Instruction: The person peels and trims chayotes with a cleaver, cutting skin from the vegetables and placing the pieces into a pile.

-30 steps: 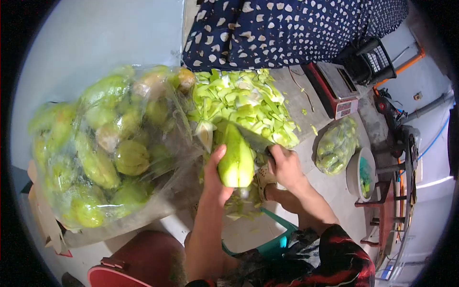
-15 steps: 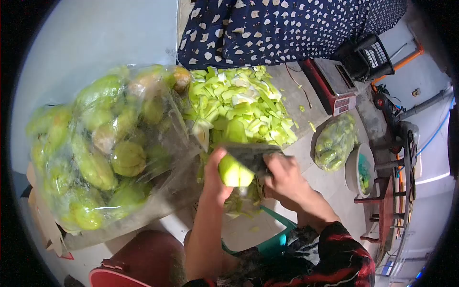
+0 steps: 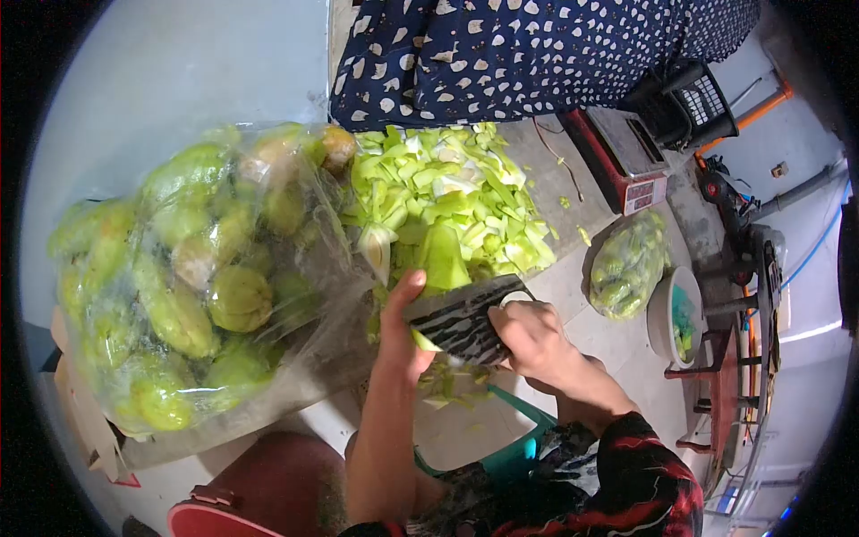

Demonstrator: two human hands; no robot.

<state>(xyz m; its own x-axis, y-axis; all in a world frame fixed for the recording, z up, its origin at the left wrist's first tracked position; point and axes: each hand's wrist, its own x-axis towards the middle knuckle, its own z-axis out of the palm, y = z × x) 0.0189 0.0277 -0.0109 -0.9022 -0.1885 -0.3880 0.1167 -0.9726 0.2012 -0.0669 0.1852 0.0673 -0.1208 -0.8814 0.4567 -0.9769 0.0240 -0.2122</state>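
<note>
- Your knife (image 3: 461,318) has swept along the fruit (image 3: 441,255), away from the peelings heap (image 3: 447,197), broad face turned up.
- Your left hand (image 3: 400,327) wraps the fruit, just your side of the peelings heap; your right hand (image 3: 537,338) is closed round the knife.
- Many strips are off; what shows of this fruit looks pared, while whole fruits (image 3: 240,297) fill the bag (image 3: 335,268) left of the peelings heap.
</note>
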